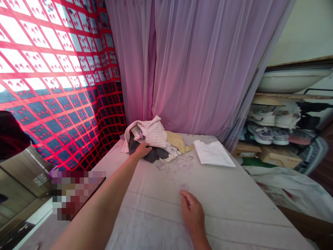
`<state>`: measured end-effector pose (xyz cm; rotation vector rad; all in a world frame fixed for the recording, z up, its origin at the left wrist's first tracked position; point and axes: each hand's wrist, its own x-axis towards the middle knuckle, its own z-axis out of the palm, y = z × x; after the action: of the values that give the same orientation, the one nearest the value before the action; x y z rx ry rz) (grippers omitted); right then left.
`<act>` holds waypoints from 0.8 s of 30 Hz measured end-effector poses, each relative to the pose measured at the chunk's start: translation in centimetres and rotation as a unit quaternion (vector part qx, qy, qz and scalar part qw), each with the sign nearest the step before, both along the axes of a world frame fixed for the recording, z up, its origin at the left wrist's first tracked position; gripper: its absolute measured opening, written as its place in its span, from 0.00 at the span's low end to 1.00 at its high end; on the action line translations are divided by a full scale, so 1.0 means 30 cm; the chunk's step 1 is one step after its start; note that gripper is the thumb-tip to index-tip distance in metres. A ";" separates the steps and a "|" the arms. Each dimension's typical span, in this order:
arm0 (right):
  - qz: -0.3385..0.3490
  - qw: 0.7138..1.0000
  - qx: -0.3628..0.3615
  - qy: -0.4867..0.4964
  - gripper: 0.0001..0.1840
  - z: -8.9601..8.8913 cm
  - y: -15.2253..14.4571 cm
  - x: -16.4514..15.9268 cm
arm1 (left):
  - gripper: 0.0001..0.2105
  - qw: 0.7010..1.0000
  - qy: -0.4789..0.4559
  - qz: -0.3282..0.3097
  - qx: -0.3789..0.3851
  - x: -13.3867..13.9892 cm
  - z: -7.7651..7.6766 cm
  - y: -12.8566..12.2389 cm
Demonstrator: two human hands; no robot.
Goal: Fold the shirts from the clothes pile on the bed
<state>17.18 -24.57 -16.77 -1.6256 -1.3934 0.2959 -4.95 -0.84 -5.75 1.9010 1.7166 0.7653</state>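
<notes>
A heap of clothes lies at the far end of the bed. On top is a pale pink striped garment (155, 133), with a dark grey garment (159, 153) beneath it and a yellow cloth (177, 140) at its right side. My left hand (143, 150) reaches to the front of the heap and touches it, fingers stretched out over the dark grey garment. Low over the light bedsheet (156, 194), my right hand (191, 210) has its fingers curled together with nothing visible in them. A folded white cloth (213, 153) rests flat toward the right edge.
Purple curtains (203, 69) hang behind the bed, and a red checked curtain (78, 90) covers the left side. At right, a rack carries sneakers (265, 133), cardboard boxes (278, 156) and a white basin (293, 80). White plastic sheeting (293, 185) borders the bed's right edge.
</notes>
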 end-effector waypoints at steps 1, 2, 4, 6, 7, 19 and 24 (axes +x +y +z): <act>0.000 1.000 -0.001 -0.002 0.21 0.001 0.000 0.000 | 0.18 1.000 -0.025 -0.002 -0.018 0.009 0.003 -0.003; 0.001 1.000 -0.001 -0.004 0.21 0.002 0.000 0.000 | 0.19 0.998 -0.051 -0.003 -0.037 0.018 0.007 -0.009; 0.004 1.000 -0.003 -0.007 0.21 0.004 0.000 -0.001 | 0.20 0.993 -0.102 -0.007 -0.062 0.037 0.017 -0.035; 0.008 1.000 -0.002 -0.009 0.22 0.006 0.002 -0.001 | 0.20 0.987 -0.147 -0.018 -0.068 0.057 0.030 -0.079; 0.010 1.000 -0.001 -0.009 0.22 0.007 0.003 -0.001 | 0.20 0.983 -0.166 -0.026 -0.069 0.066 0.036 -0.107; -0.047 0.990 0.010 0.136 0.25 -0.013 0.010 0.026 | 0.25 0.946 -0.259 -0.165 -0.108 0.088 -0.054 -0.613; -0.065 0.981 0.017 0.184 0.27 0.000 -0.006 0.037 | 0.29 0.898 -0.233 -0.277 -0.250 0.084 -0.102 -0.786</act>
<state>18.27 -24.75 -16.76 -1.5342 -1.0017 0.4677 -2.43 -24.40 -8.82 1.5539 0.8912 0.4420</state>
